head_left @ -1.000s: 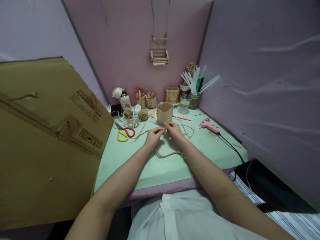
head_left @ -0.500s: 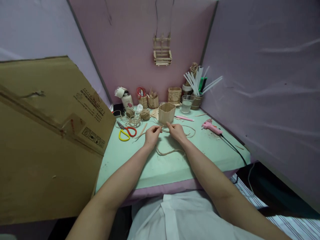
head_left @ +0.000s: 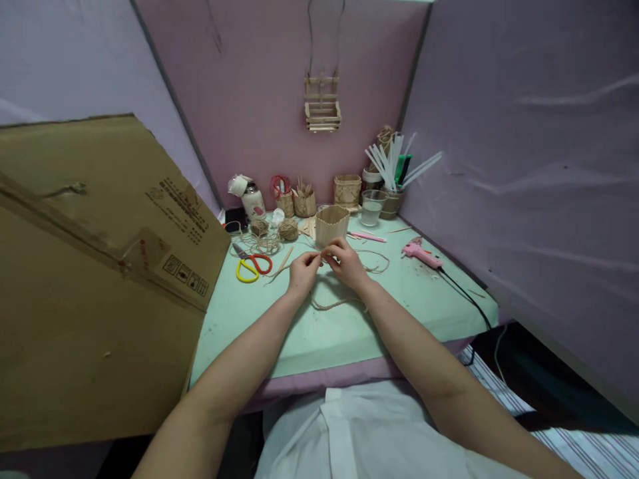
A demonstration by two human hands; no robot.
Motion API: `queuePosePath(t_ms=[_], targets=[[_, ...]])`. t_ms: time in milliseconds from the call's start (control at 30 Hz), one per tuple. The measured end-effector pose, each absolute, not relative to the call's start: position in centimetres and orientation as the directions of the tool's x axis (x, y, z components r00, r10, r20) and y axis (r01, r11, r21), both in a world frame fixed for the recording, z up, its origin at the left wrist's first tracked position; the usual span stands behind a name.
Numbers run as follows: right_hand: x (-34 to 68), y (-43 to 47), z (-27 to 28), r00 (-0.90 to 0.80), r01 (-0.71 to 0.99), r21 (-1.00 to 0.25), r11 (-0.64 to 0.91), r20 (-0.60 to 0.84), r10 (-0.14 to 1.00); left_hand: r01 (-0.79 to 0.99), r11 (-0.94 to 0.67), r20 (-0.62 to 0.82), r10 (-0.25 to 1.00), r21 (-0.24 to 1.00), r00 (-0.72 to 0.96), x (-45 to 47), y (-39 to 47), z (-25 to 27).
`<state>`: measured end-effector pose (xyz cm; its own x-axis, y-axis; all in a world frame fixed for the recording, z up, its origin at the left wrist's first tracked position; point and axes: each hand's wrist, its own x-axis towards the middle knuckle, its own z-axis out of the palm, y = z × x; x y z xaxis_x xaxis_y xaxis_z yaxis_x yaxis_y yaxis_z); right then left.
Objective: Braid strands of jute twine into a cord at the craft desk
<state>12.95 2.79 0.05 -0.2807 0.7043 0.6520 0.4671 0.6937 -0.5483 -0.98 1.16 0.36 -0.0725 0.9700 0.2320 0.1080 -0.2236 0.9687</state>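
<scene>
My left hand (head_left: 303, 273) pinches brown twine (head_left: 332, 306) in front of a small wooden-stick container (head_left: 331, 226). Fingertips of my right hand (head_left: 345, 263) meet those of the left and are closed on the same twine. A braided length of it loops on the table below my hands, and thinner strands trail off to the left and right. The exact spot where the fingers grip is too small to make out. Left of my hands lie scissors (head_left: 254, 265) with one yellow and one red handle, beside a thin wooden stick (head_left: 286, 258).
A pink glue gun (head_left: 422, 254) with a black cord lies at the right. Twine balls (head_left: 288, 230), a cup of water (head_left: 372, 208) and a pot of white glue sticks (head_left: 392, 201) stand at the back. A large cardboard box (head_left: 100, 286) borders the left side.
My right hand has moved left to the left fingertips, closing the short gap between the hands. My left hand has stayed almost in place.
</scene>
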Motion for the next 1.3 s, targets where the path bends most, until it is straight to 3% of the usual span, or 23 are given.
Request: queuePosePath(t_ms=[167, 333, 433, 533, 667, 800, 867, 933, 1133, 1300], targets=[[12.6, 3.5, -0.4, -0.148, 0.387, -0.720, 0.575, 0.567, 0.810, 0.116, -0.218, 0.225, 0.973, 0.969, -0.048, -0.9, 1.3, 0.2], [11.9, 3.7, -0.8, -0.042, 0.045, -0.981, 0.187, 0.185, 0.982, 0.128, -0.210, 0.213, 0.977, 0.969, -0.015, -0.8, 1.3, 0.1], [11.7, 3.4, -0.7, -0.107, -0.163, -0.987, -0.010, 0.008, 0.994, 0.123, -0.188, 0.189, 0.982, 0.974, 0.001, -0.8, 1.5, 0.1], [11.7, 3.3, -0.6, -0.177, -0.279, -0.956, -0.090, -0.041, 0.983, 0.127, -0.192, 0.191, 0.981, 0.973, 0.018, -0.8, 1.6, 0.1], [11.8, 3.5, -0.7, -0.211, -0.288, -0.952, -0.101, -0.040, 0.977, 0.131, -0.204, 0.201, 0.979, 0.970, 0.035, -0.8, 1.8, 0.0], [12.0, 3.8, -0.7, -0.032, -0.010, -0.983, 0.182, 0.182, 0.983, 0.172, -0.173, 0.175, 0.984, 0.970, 0.000, -0.9, 1.7, -0.2], [12.1, 3.8, -0.5, -0.010, 0.134, -0.936, 0.326, 0.328, 0.945, 0.168, -0.170, 0.174, 0.985, 0.971, -0.011, -0.9, 1.7, -0.3], [12.1, 3.6, -0.3, -0.027, 0.173, -0.904, 0.391, 0.392, 0.919, 0.131, -0.162, 0.165, 0.986, 0.978, -0.010, -1.0, 1.7, -0.2], [11.7, 3.2, 0.0, -0.097, -0.106, -0.975, 0.195, 0.205, 0.974, -0.026, -0.015, 0.016, 0.999, 1.000, 0.048, -0.9, 1.8, 0.0], [11.8, 3.1, -0.1, -0.070, -0.166, -0.983, 0.077, 0.090, 0.993, 0.141, -0.195, 0.194, 0.981, 0.971, 0.024, -0.8, 1.5, -0.1]])
